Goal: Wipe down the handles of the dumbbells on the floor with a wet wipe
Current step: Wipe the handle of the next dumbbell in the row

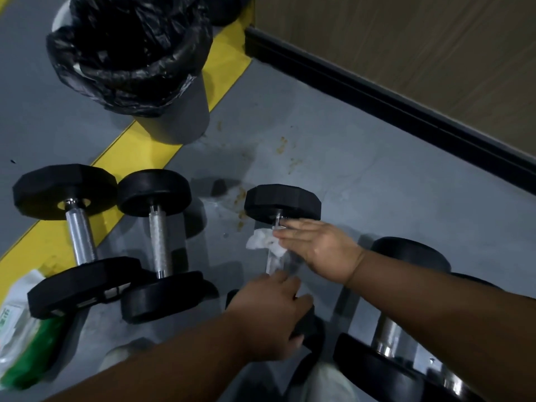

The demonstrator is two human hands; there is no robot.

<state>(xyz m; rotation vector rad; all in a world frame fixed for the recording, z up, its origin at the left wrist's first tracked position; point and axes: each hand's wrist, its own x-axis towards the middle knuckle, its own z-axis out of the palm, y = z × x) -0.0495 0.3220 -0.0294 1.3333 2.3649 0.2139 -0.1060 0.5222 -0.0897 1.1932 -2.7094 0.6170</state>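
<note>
Dumbbell handle under the wipe

Dumbbell (282, 203) lies mid-floor (348, 175), near the wall. Right hand (316, 245), fingers straight, presses the white wet wipe (265, 242) on its handle. Left hand (269, 311) curls over its near end; grip unclear.

Taking the middle dumbbell (282, 204) as landmark: to its left, a strip of bare grey floor (226, 256) lies open before two more dumbbells (158, 245) that touch each other. Beyond it, floor runs free to the lined bin (136, 65) and the wall skirting (377, 94). Just beside it on the right, large dumbbells (406, 300) block the way.
</note>
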